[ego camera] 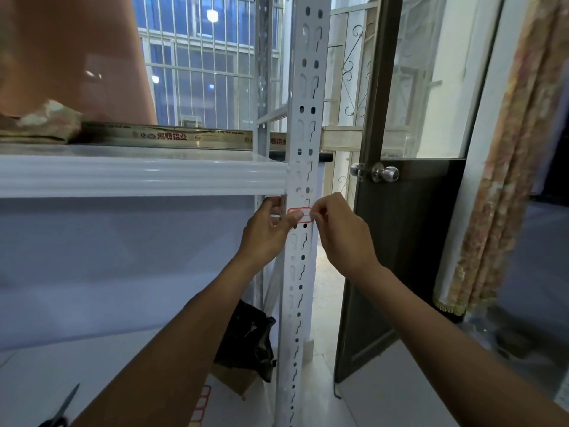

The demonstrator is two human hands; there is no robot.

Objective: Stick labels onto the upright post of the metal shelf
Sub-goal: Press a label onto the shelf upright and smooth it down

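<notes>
A white upright post [303, 124] with rows of slots runs up the middle of the view. A white label with a red border [305, 213] lies across the post just below the shelf beam [141, 175]. My left hand [267, 234] reaches in from the left, its thumb pressing the label's left half and its fingers curled behind the post. My right hand [341, 232] comes from the right and pinches the label's right end between thumb and fingertips. A sheet of more red-bordered labels [200, 406] lies on the lower shelf.
A dark door [397, 241] with a metal knob [385, 173] stands open just right of the post. A black bag [249, 337] sits behind the post's lower part. Scissors [61, 409] lie at the bottom left. A curtain [505, 167] hangs at the right.
</notes>
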